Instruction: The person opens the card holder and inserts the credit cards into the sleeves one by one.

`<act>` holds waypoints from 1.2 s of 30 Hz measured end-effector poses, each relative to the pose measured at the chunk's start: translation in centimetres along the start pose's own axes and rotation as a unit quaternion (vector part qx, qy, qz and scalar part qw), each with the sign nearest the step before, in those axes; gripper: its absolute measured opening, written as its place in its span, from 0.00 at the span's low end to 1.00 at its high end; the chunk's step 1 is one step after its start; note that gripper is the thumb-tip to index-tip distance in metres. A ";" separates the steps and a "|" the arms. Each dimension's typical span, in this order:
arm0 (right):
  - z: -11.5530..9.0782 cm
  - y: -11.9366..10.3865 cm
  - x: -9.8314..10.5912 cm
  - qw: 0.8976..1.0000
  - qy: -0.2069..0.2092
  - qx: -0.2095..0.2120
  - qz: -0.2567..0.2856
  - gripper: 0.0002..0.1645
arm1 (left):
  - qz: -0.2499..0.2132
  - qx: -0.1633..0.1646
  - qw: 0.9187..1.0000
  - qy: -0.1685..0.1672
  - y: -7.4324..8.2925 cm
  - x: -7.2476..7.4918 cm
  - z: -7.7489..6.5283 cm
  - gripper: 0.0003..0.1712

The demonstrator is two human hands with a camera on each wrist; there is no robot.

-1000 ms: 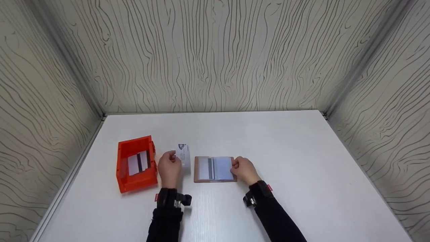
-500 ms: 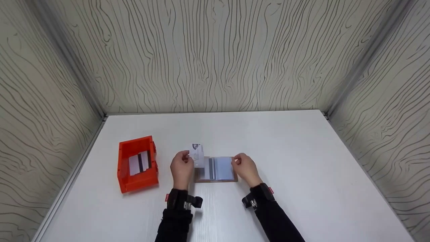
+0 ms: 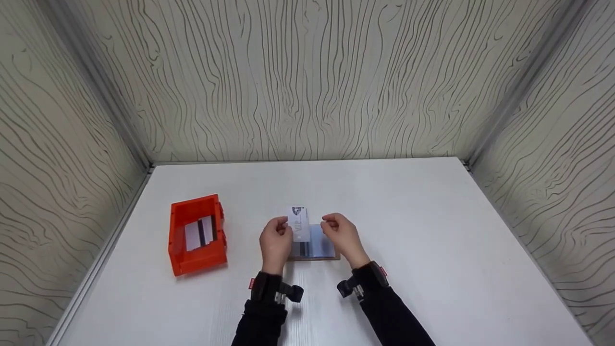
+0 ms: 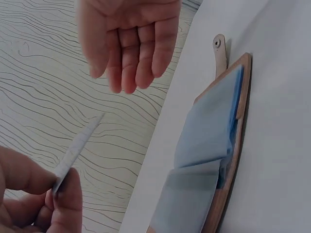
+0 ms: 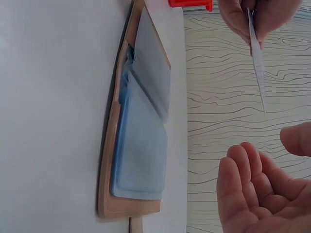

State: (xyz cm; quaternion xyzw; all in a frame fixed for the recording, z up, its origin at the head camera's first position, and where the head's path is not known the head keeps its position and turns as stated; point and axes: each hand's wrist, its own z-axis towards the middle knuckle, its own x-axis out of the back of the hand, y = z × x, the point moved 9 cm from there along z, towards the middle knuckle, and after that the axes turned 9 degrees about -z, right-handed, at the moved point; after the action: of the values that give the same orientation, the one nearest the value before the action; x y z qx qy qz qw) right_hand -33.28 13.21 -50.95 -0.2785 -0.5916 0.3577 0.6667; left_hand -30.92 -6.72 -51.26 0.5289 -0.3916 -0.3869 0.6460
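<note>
Between the thumb and fingers of my left hand (image 3: 276,246) is a white card (image 3: 299,225) with a dark crest and "VIP" printed on it. In the left wrist view the card (image 4: 77,148) appears nearly edge-on, raised above the table. My right hand (image 3: 347,239) faces it from the right, a short gap away, with thumb apart from slightly bent fingers and nothing held. Below both hands a brown card holder (image 5: 109,160) lies spread on the table, its bluish clear sleeves (image 5: 143,141) showing. The card hides part of its left half in the head view.
A red-orange bin (image 3: 199,263) stands at the left of the white table (image 3: 394,202), with striped cards (image 3: 193,235) inside. The holder's snap strap (image 4: 220,53) sticks out past its edge. Wood-patterned panels (image 3: 307,86) enclose the back and sides.
My left hand has carried the card rightward from beside the holder to above it. My right hand has left the holder's right edge and shifted slightly up and left, toward the card.
</note>
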 end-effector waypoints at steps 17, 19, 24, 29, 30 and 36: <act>-0.3 -0.2 -1.3 0.999 -0.022 -0.011 0.038 0.17 | -0.030 -0.014 0.999 -0.023 0.2 -1.9 -1.2 0.10; -0.3 -0.2 -1.2 0.999 -0.019 -0.014 0.035 0.16 | -0.031 -0.017 0.999 -0.023 0.3 -2.0 -1.2 0.10; -0.2 -0.4 -1.1 0.999 -0.015 -0.017 0.038 0.14 | -0.028 -0.008 0.999 -0.027 0.3 -2.3 -1.2 0.11; -0.1 -0.6 -0.9 0.999 -0.008 -0.016 0.033 0.12 | -0.026 -0.001 0.999 -0.033 0.2 -2.4 -1.2 0.11; -0.1 -0.6 -0.9 0.999 -0.007 -0.013 0.031 0.12 | -0.025 -0.001 0.999 -0.033 0.3 -2.4 -1.1 0.11; 0.0 -0.6 -0.8 1.000 -0.005 -0.009 0.020 0.12 | -0.011 -0.002 0.999 -0.034 0.3 -2.4 -0.9 0.11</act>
State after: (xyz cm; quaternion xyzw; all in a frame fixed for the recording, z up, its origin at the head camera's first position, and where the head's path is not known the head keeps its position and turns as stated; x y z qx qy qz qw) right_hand -33.25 12.20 -50.91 -0.2942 -0.5924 0.3669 0.6542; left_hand -30.97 -4.14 -51.29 0.5185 -0.4064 -0.4126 0.6290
